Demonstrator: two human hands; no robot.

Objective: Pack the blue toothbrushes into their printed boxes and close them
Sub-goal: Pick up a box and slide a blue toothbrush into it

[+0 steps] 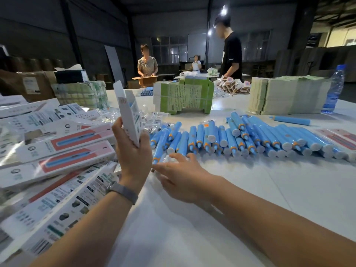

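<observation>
My left hand (133,151) grips a printed white box (130,114) upright, its top flap standing open. My right hand (177,174) reaches to the near left end of the row of blue toothbrushes (240,139), fingers spread over a blue toothbrush (160,149) with an orange ring and a small clear packet. I cannot make out whether the fingers are closed on anything. The toothbrushes lie side by side across the white table (250,189). A heap of printed boxes (57,160) with red and blue panels lies to the left.
A bundle of green flat cartons (185,97) stands behind the toothbrushes, with stacks of pale flat cartons (285,95) and a water bottle (334,89) at the right. One lone toothbrush (290,120) lies apart. Three people (147,66) stand at far tables.
</observation>
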